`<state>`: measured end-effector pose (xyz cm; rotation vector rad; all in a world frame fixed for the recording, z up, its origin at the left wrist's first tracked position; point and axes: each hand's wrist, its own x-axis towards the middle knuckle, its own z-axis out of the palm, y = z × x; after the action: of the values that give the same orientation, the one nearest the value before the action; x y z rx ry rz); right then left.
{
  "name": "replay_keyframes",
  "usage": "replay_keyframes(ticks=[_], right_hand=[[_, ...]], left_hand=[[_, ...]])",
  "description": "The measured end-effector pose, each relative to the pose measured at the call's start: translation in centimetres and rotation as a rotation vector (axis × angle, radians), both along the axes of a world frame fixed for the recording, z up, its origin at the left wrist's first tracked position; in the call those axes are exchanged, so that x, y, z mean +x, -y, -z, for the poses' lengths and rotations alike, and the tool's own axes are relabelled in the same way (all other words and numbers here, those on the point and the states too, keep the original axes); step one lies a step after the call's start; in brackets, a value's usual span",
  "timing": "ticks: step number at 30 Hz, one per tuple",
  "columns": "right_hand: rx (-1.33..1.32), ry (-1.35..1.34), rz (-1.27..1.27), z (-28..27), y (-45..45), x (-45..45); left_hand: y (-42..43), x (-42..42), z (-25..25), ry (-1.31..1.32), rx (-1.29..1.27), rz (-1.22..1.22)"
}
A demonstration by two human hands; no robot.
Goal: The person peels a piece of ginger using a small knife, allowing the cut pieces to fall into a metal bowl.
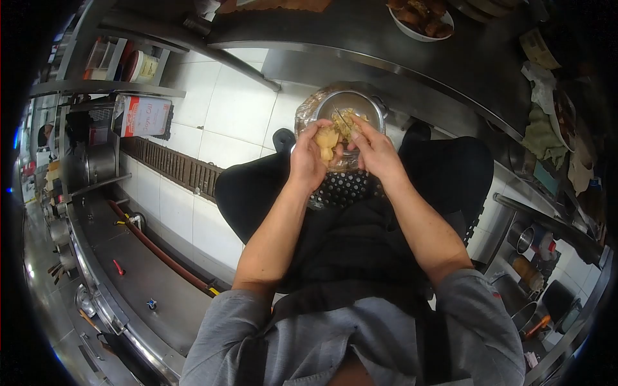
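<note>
My left hand [309, 157] is closed around a pale yellow, knobbly piece of ginger [327, 140]. My right hand [378, 153] pinches a thin metal tool [339, 115], perhaps a small knife; its handle is hidden by my fingers. Both hands are close together over a round metal bowl [382, 110] between my knees. Yellowish scraps [353, 119] lie in the bowl, under and beside the right fingers. Clear plastic wrapping [308, 106] shows around the bowl's left side.
A black, white-dotted surface [341, 188] is between my legs. Ahead runs a steel counter [309, 46] bearing a white bowl of brown food [421, 32]. On the left are a floor drain grate [174, 168], a white-and-red tin [143, 116] and a steel worktop [129, 257].
</note>
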<state>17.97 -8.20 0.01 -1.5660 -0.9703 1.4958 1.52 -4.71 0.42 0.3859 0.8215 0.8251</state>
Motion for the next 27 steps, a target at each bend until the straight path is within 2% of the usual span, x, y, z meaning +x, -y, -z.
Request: replay_keyframes(ticks=[2, 4, 6, 8, 10, 11, 13, 14, 16, 23, 27], right_hand=[[0.017, 0.041, 0.000, 0.6, 0.2, 0.1], [0.146, 0.159, 0.001, 0.9, 0.1, -0.1], [0.130, 0.162, -0.023, -0.1, 0.2, 0.1], [0.115, 0.166, -0.047, -0.7, 0.6, 0.1], [0.375, 0.330, -0.116, -0.7, 1.1, 0.1], [0.375, 0.330, -0.115, -0.3, 1.3, 0.0], [0.647, 0.382, -0.105, 0.0, 1.5, -0.4], [0.647, 0.381, -0.104, -0.1, 1.6, -0.3], [0.468, 0.321, -0.160, -1.5, 1.7, 0.0], [0.500, 0.330, -0.203, -1.8, 1.8, 0.2], [0.407, 0.269, -0.198, -1.7, 1.5, 0.0]], left_hand=[[0.1, -0.3, 0.9, 0.053, 0.065, 0.002], [0.2, -0.3, 0.7, 0.106, 0.129, 0.002], [0.2, -0.3, 0.6, -0.152, 0.192, 0.001], [0.0, -0.6, 0.7, -0.173, 0.203, 0.001], [0.0, -0.7, 0.2, -0.193, 0.213, 0.003], [0.1, -0.7, -0.1, -0.183, 0.185, -0.008], [0.2, -0.8, -0.6, -0.174, 0.157, -0.017], [0.2, -0.9, -0.7, -0.155, 0.164, 0.032], [0.2, -1.0, -1.0, -0.136, 0.171, 0.082], [0.5, -1.2, -1.1, -0.177, 0.190, 0.130], [0.9, -1.2, -0.9, -0.251, 0.191, 0.156]])
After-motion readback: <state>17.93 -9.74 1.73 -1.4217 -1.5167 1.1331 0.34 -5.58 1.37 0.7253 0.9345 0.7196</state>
